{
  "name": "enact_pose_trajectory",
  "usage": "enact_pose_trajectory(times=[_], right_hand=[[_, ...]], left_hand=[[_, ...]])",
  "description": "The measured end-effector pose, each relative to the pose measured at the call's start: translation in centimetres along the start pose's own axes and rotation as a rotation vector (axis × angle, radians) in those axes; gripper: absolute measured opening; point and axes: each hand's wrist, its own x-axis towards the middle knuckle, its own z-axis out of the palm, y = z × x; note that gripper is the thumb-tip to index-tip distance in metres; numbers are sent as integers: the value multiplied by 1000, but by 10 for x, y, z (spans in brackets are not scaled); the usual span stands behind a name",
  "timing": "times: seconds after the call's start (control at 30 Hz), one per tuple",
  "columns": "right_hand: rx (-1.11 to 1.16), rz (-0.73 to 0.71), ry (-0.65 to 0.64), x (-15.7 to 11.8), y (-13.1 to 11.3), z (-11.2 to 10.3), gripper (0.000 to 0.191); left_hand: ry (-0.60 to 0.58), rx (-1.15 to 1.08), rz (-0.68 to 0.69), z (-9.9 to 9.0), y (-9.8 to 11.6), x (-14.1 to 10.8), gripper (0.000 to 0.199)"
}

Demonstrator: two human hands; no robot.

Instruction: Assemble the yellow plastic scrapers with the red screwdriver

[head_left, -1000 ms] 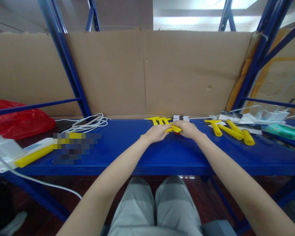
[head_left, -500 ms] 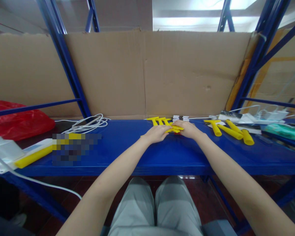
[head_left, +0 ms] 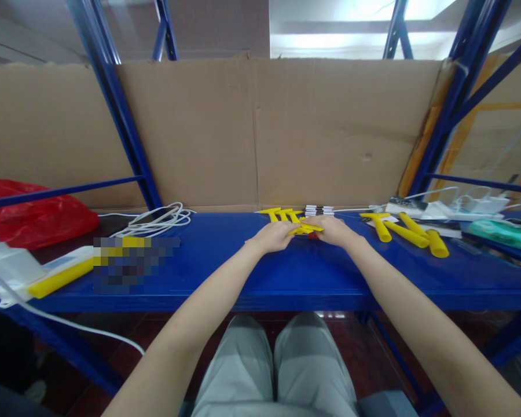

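My left hand [head_left: 274, 236] is over the blue shelf, its fingers closed on a yellow T-shaped plastic tool [head_left: 307, 229]. From the other side my right hand [head_left: 330, 230] also closes on that yellow piece; the fingertips of both hands nearly meet there. A small red thing [head_left: 313, 236] shows just beneath the right fingers, too small to name. Just behind the hands lie several more yellow T-shaped tools [head_left: 282, 215] in a row. A stack of small white boxes with dark stripes [head_left: 319, 210] stands beyond my right hand.
More yellow tools with thick handles [head_left: 410, 233] lie to the right on the blue shelf [head_left: 217, 272]. A coiled white cable [head_left: 165, 219], a power strip [head_left: 65, 259] and a red plastic bag [head_left: 35, 214] are at left. A cardboard wall [head_left: 200, 133] closes the back.
Both hands stay in nearly the same place around the yellow tool, with slight finger movement. The right fingers and the yellow piece have shifted a little. The rest looks the same.
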Motion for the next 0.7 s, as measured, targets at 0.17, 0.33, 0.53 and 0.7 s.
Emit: enact_pose_trajectory(times=[0.17,0.33,0.53,0.7], right_hand=[[-9,16,34,1,3,2,51],[24,155,51,4,-5,2,27],[107,356,241,5,6,8,26],[260,610,432,0,32,13,26]], left_hand=[[8,21,-18,0,1,0,36],[-27,27,-13,0,5,2,34],[-25,23,-19,0,6,2,35],[-11,27,-53,0,2,2,36]])
